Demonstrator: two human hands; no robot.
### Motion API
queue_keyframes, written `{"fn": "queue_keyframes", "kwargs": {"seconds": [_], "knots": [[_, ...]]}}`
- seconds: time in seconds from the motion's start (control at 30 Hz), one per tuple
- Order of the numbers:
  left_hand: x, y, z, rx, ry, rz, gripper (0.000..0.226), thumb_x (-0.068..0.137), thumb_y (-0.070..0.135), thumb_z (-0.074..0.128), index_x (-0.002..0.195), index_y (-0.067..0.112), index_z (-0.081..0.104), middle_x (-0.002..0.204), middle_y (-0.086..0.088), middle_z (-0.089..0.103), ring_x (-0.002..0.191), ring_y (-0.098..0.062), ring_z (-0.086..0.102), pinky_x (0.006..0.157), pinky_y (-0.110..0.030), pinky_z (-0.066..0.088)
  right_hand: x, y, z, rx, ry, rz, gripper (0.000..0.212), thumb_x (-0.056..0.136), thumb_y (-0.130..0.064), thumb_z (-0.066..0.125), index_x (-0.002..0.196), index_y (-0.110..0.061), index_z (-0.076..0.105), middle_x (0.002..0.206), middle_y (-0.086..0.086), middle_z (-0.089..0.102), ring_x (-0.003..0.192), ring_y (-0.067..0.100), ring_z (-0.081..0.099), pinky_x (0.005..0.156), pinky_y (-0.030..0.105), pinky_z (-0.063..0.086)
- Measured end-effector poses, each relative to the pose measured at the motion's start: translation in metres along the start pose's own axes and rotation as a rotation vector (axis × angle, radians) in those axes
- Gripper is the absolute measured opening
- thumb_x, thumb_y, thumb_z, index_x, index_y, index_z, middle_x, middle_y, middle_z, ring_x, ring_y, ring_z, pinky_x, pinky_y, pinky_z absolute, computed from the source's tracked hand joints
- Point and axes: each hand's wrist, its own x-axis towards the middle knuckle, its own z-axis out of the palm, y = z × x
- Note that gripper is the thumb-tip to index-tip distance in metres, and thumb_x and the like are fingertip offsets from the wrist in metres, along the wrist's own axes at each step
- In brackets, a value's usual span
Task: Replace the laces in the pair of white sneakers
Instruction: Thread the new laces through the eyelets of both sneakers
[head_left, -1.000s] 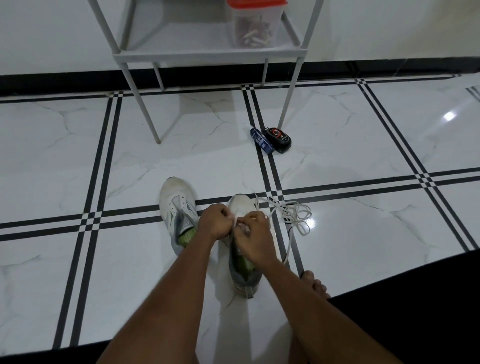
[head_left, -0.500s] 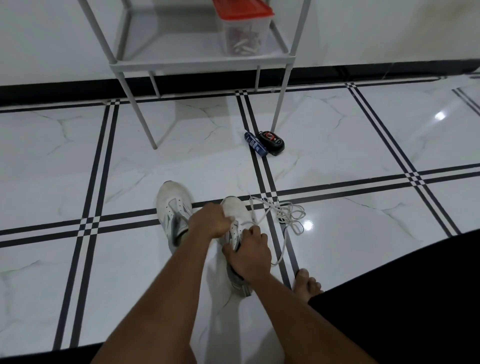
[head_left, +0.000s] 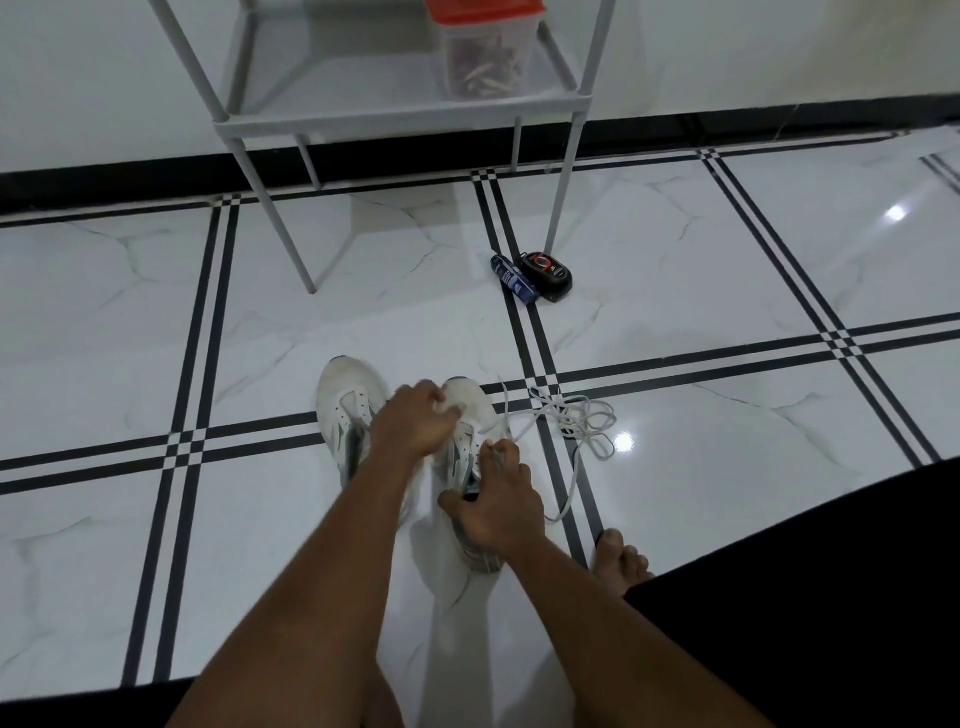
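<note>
right sneaker (head_left: 470, 415) sits on white tile floor (head_left: 727, 441) touching left sneaker (head_left: 343, 410), loose white lace (head_left: 576, 421) trailing to its right. left hand (head_left: 415, 423) rests over the toe w/ fingers spread, holding nothing. right hand (head_left: 498, 512) grips the heel end, fingers pinching the lace. open floor all round; shelf legs (head_left: 563, 171) well beyond.

The left hand (head_left: 415, 421), which a second ago pinched at the eyelets beside the right hand (head_left: 498, 512), now lies further forward over the right sneaker's (head_left: 470, 415) toe; the right hand now sits further back, pinching the white lace (head_left: 566, 421) at the tongue.
</note>
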Motion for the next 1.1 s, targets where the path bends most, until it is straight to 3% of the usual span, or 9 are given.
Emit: {"fn": "queue_keyframes", "kwargs": {"seconds": [0.1,0.27,0.5,0.57,0.7,0.8,0.93,1.03,1.1], "knots": [[-0.006,-0.002,0.022,0.235,0.011,0.059,0.028,0.094,0.05,0.062,0.108,0.027,0.069,0.115,0.0,0.059,0.104,-0.025,0.065,0.088,-0.043,0.056,-0.001,0.0,0.001,-0.009,0.005,-0.005,0.096,0.076,-0.076,0.057,0.154,-0.024,0.036,0.158,-0.004,0.023,0.129,0.03,0.044,0.099,0.051,0.051],[0.003,0.003,0.001,0.036,0.167,0.113,0.006,0.09,0.02,0.059,0.09,0.026,0.061,0.105,0.003,0.059,0.099,-0.024,0.06,0.078,-0.037,0.05,0.001,0.001,0.001,-0.02,0.002,0.001,0.099,0.075,-0.077,0.056,0.156,-0.024,0.033,0.158,-0.004,0.022,0.13,0.029,0.043,0.099,0.052,0.052],[-0.004,0.003,0.018,0.408,-0.074,0.123,0.035,0.096,0.053,0.061,0.108,0.022,0.07,0.116,-0.003,0.062,0.106,-0.026,0.065,0.09,-0.044,0.056,-0.002,-0.001,-0.001,-0.018,0.004,-0.014,0.096,0.08,-0.074,0.057,0.157,-0.022,0.033,0.16,-0.001,0.022,0.131,0.03,0.043,0.1,0.049,0.049],[-0.003,0.003,0.021,0.229,0.009,0.104,0.027,0.096,0.047,0.064,0.1,0.022,0.071,0.11,0.001,0.061,0.103,-0.025,0.066,0.088,-0.042,0.056,-0.002,-0.001,-0.003,-0.025,-0.002,-0.007,0.095,0.08,-0.074,0.057,0.157,-0.023,0.033,0.161,-0.002,0.022,0.132,0.03,0.043,0.1,0.049,0.05],[0.016,0.004,-0.022,-0.732,0.479,-0.262,0.027,0.101,0.033,0.059,0.091,0.011,0.071,0.102,-0.007,0.073,0.099,-0.029,0.07,0.083,-0.032,0.051,0.002,0.0,-0.004,-0.036,-0.043,-0.008,0.097,0.082,-0.072,0.056,0.161,-0.022,0.03,0.163,-0.004,0.017,0.135,0.031,0.042,0.103,0.051,0.05],[0.028,-0.005,-0.052,-1.106,0.514,-0.468,0.037,0.105,0.036,0.042,0.106,0.005,0.061,0.125,-0.026,0.067,0.101,-0.037,0.064,0.102,-0.05,0.052,0.006,0.001,-0.005,-0.047,-0.066,-0.019,0.099,0.084,-0.072,0.057,0.165,-0.023,0.026,0.169,-0.004,0.013,0.146,0.031,0.033,0.108,0.052,0.048],[0.013,-0.003,-0.025,-0.683,0.244,-0.334,0.048,0.093,0.061,0.061,0.114,0.018,0.06,0.099,-0.007,0.073,0.08,-0.023,0.065,0.085,-0.039,0.055,0.006,0.002,-0.004,-0.044,-0.045,-0.029,0.096,0.083,-0.071,0.057,0.162,-0.025,0.027,0.168,-0.003,0.015,0.149,0.031,0.031,0.108,0.053,0.048],[0.0,-0.001,0.003,0.102,-0.009,0.025,0.036,0.086,0.066,0.065,0.101,0.033,0.062,0.101,0.01,0.069,0.096,-0.018,0.066,0.085,-0.035,0.052,0.006,0.002,-0.002,-0.029,-0.019,-0.034,0.093,0.081,-0.072,0.058,0.158,-0.026,0.031,0.166,-0.002,0.019,0.147,0.033,0.036,0.106,0.055,0.05],[-0.001,-0.002,0.007,0.265,0.012,0.071,0.024,0.092,0.053,0.065,0.101,0.03,0.069,0.109,0.006,0.07,0.103,-0.022,0.066,0.082,-0.034,0.05,0.006,0.003,-0.001,-0.02,-0.013,-0.042,0.093,0.081,-0.071,0.058,0.157,-0.026,0.031,0.166,-0.001,0.02,0.147,0.034,0.037,0.105,0.055,0.05]]}}
